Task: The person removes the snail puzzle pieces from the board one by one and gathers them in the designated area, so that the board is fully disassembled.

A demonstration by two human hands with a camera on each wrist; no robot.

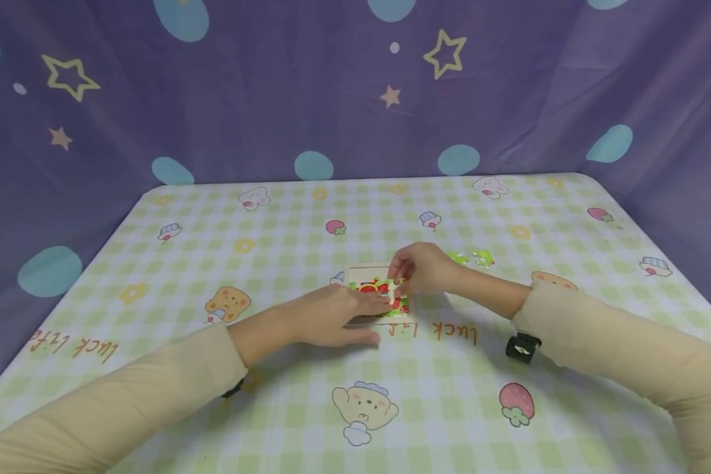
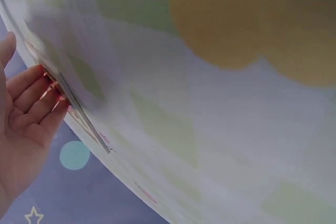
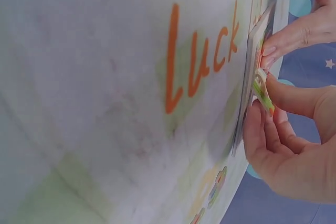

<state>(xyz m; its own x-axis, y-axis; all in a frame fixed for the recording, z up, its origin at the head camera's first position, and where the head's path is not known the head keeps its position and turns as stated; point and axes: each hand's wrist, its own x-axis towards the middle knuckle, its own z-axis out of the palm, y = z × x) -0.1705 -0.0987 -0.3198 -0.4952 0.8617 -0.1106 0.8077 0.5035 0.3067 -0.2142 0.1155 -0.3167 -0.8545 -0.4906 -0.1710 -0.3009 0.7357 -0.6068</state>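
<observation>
My right hand is pinching a puzzle piece, seemingly tilted, over the right part of the board; my left hand, fingers extended, should be steadying the board during levelling.

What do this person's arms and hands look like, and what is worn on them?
The left sleeve and right sleeve are long, plain and beige. Below the right one sits a boxy black wrist camera with a pale marking; by the left one, only a small black part shows. The left hand and right hand are bare, with no gloves or rings visible.
</observation>
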